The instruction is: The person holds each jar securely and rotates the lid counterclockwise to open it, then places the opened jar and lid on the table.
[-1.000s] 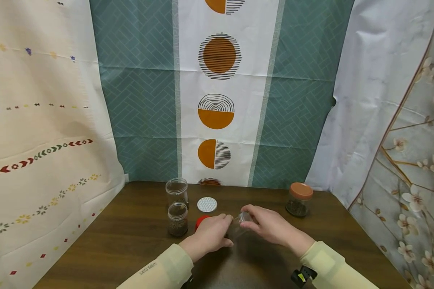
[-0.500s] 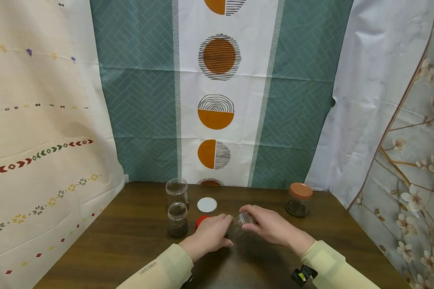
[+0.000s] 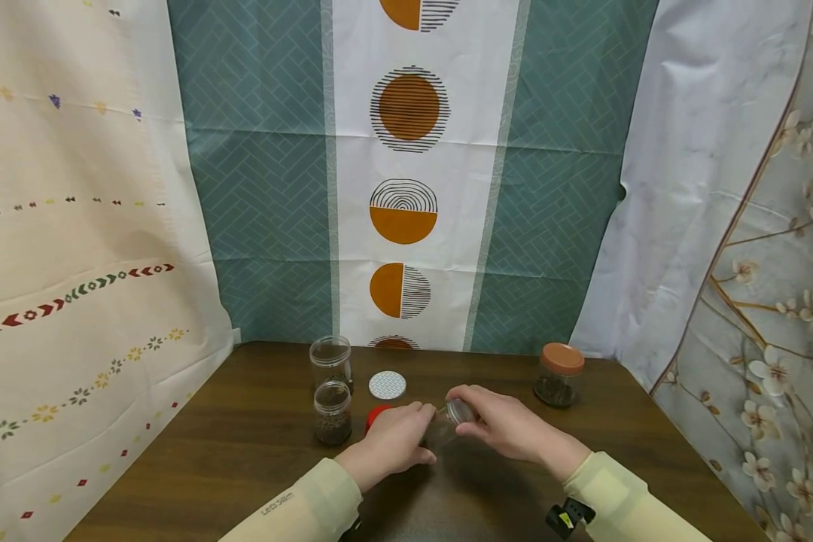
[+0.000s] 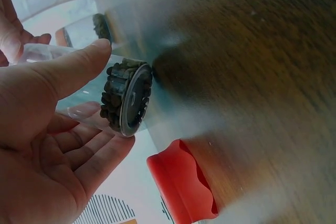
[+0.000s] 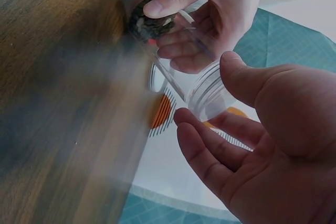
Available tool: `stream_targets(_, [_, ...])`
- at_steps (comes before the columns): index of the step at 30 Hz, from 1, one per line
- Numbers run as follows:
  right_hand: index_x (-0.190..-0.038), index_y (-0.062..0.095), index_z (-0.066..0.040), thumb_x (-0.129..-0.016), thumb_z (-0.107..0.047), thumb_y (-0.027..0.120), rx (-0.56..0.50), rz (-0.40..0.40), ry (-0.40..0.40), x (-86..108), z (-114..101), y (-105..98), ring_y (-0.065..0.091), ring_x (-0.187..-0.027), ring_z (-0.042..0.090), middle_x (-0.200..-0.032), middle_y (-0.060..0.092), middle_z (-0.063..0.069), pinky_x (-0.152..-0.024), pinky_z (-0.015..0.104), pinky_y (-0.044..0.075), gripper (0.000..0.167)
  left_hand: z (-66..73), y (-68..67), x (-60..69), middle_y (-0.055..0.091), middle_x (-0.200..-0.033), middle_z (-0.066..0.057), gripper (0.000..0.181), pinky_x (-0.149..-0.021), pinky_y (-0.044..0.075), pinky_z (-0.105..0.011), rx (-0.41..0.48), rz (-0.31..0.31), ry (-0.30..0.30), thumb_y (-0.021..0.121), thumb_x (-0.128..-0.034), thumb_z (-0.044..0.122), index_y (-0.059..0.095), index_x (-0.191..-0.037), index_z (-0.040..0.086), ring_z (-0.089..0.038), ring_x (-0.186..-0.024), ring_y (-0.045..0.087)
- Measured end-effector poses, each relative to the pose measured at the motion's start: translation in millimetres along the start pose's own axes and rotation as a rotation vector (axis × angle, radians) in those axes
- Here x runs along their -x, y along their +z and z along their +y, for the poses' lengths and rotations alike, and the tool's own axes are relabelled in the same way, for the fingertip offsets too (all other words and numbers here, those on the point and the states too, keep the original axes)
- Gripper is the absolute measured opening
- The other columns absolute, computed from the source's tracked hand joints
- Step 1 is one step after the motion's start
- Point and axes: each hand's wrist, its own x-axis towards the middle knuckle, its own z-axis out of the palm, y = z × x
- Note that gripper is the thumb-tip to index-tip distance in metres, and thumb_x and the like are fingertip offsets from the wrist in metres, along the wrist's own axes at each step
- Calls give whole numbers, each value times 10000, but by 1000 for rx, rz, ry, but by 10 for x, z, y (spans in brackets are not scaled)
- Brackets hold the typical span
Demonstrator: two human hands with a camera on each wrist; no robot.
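Observation:
Near the middle of the table, my left hand (image 3: 394, 438) grips a clear jar (image 3: 440, 429) by its body, thumb on one side and fingers on the other. The jar is tilted, with dark dried pieces (image 4: 118, 93) gathered at its base. My right hand (image 3: 508, 423) holds the opposite end, thumb and fingers about the ridged clear rim (image 5: 207, 94). Whether a clear lid sits on that rim, I cannot tell. Beyond the left hand lies a red scalloped-edged object (image 4: 182, 182), partly hidden by that hand in the head view.
Left of the hands stand two lidless clear jars, a smaller one (image 3: 333, 421) with dark contents and a taller one (image 3: 330, 363) behind it. A white patterned disc (image 3: 387, 385) lies near the back. At right stands an orange-lidded jar (image 3: 559, 375).
The right hand has shifted very slightly to the left, and more of the jar's clear rim shows beside its fingers. The left hand and the other things look unmoved.

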Motion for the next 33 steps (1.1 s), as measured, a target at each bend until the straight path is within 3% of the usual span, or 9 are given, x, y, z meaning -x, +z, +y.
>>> stream_targets(22, [-1427, 608, -226, -1016, -148, 819, 32, 28, -57, 11, -11, -1, 698, -1102, 192, -1337, 663, -40, -890, 456, 594, 468, -13, 8, 4, 626, -963, 36, 557, -728, 540, -321, 2, 6, 3, 998, -835, 401, 663, -1191, 134, -105, -809, 596])
stream_targets(33, [-1430, 609, -184, -1001, -86, 827, 24, 26, -70, 11, -16, 5, 701, -1101, 218, -1364, 647, -39, -883, 463, 595, 491, -11, 0, 10, 631, -974, 37, 563, -736, 543, -322, 8, -2, -2, 995, -838, 409, 664, -1201, 133, -107, -828, 609])
